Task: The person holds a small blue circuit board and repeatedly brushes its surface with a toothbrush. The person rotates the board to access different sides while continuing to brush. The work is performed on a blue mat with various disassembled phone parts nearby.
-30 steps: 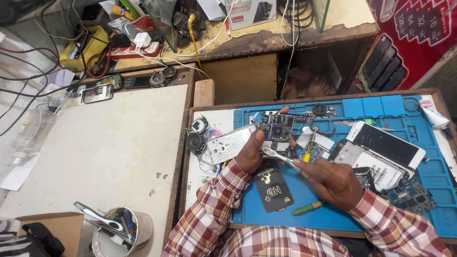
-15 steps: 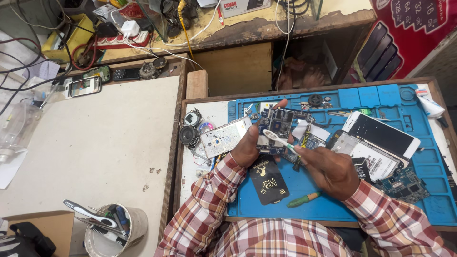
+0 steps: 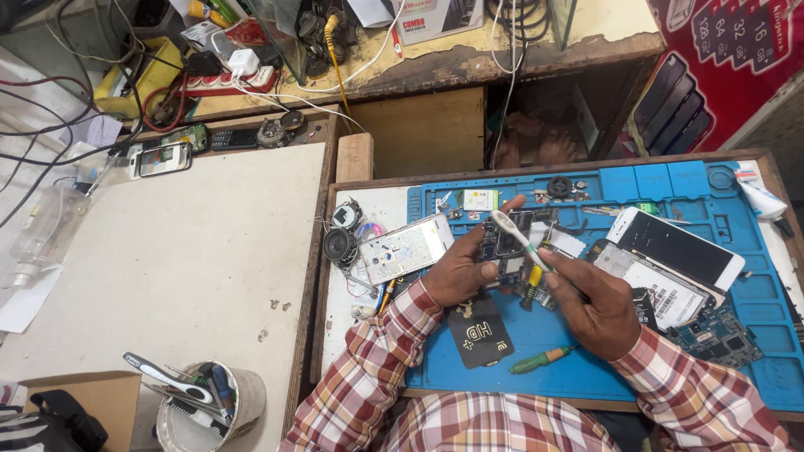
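Lower left of frame: tin can (image 3: pixel 219 408) holding brushes and tools. Lower centre: green-handled screwdriver (image 3: pixel 543 361) on blue work mat (image 3: pixel 754 301). Right of centre: white phone (image 3: pixel 675 248), face up. Upper left: power strip (image 3: pixel 224 82), tangled cables. Left edge: clear plastic bottle (image 3: pixel 40 231).

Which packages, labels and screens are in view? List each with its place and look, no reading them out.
White phone: right on the blue mat, dark screen up.
Pale phone: beside the left hand, patterned rectangle.
Black card: near mat edge, gold marks.
White box: back shelf, red and dark print.
Red poster: top right, phone pictures.
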